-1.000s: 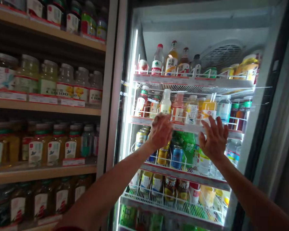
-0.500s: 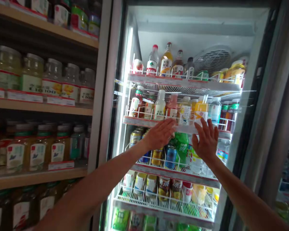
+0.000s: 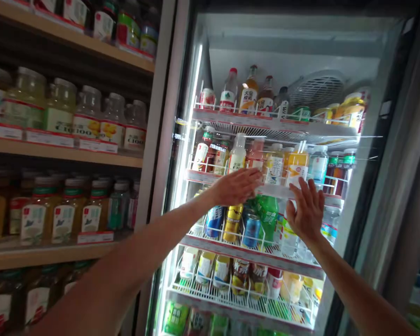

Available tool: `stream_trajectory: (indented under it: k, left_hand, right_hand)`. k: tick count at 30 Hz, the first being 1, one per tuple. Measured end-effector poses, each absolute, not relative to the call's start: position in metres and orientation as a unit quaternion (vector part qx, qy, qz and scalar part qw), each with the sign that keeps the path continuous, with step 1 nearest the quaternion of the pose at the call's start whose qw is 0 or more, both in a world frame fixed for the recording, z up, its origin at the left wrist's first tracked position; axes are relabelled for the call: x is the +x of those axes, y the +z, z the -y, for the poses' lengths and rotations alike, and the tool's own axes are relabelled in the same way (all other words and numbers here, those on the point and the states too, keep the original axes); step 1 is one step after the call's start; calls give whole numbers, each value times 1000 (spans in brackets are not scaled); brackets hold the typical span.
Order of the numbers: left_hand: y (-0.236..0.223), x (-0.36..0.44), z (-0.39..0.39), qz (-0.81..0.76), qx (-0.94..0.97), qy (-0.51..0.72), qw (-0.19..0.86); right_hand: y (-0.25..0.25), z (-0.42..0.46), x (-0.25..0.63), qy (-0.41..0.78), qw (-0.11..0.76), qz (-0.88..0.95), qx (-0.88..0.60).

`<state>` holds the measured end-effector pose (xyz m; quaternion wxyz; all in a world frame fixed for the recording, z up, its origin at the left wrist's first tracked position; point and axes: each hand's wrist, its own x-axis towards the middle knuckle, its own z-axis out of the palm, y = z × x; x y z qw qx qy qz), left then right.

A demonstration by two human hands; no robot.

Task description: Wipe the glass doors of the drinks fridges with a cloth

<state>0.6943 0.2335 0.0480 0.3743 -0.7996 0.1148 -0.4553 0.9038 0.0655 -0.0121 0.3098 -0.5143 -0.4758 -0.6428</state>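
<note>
My left hand reaches out with its fingers straight, holding nothing. It covers part of the shelf edge between the white-capped bottle above and the gold can below. Fingers spread and palm forward, my right hand is empty too, just below an orange juice bottle. Beneath and between the hands, a blue can and a green bottle stand on a wire-fronted shelf. Reflections streak across the lit drinks fridge; whether either hand touches glass, I cannot tell.
Wooden shelves with rows of bottles and price tags stand on the left. A grey metal post separates them from the fridge. Several bottles line its top shelf near a round fan grille. Dark door framing runs down the right.
The view has shifted slightly, so the fridge and shelves appear a little further right. Both hands stay stretched out, empty, over nearly the same shelves.
</note>
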Motion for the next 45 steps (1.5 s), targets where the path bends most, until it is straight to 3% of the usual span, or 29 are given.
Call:
stream_trajectory:
  k: [6, 12, 19, 21, 24, 26, 31, 33, 37, 39, 43, 45]
  left_hand:
    - [96, 687, -253, 133, -646, -719, 220]
    - [59, 750, -198, -146, -748, -493, 420]
    - [121, 752, -212, 100, -653, -720, 213]
    - [107, 773, -191, 31, -692, -671, 263]
    - [81, 805, -157, -159, -759, -493, 395]
    - [86, 815, -147, -223, -767, -417, 434]
    - [136, 833, -138, 9, -716, -640, 277]
    - [124, 852, -121, -5, -727, -623, 288]
    - [70, 890, -84, -218, -767, -430, 423]
    - [71, 898, -77, -264, -766, -385, 442]
    - [108, 905, -75, -75, -771, -542, 327]
    - [96, 911, -70, -45, -774, -552, 307]
  right_hand:
    - [-14, -66, 905, -645, 302, 477, -515]
    - [-15, -56, 911, -632, 296, 496, -516]
    - [-19, -4, 948, -627, 307, 467, -543]
    - [-23, 7, 955, -630, 297, 474, -538]
    - [-27, 21, 962, -633, 284, 493, -525]
    - [-27, 31, 967, -633, 283, 499, -520]
    - [-22, 56, 979, -637, 303, 492, -510]
    - [-21, 63, 982, -635, 311, 492, -508]
    - [-24, 76, 990, -636, 330, 494, -493]
    - [-25, 84, 995, -637, 338, 496, -484]
    - [-27, 96, 1005, -633, 361, 491, -477]
    - [-30, 98, 1008, -632, 368, 487, -477]
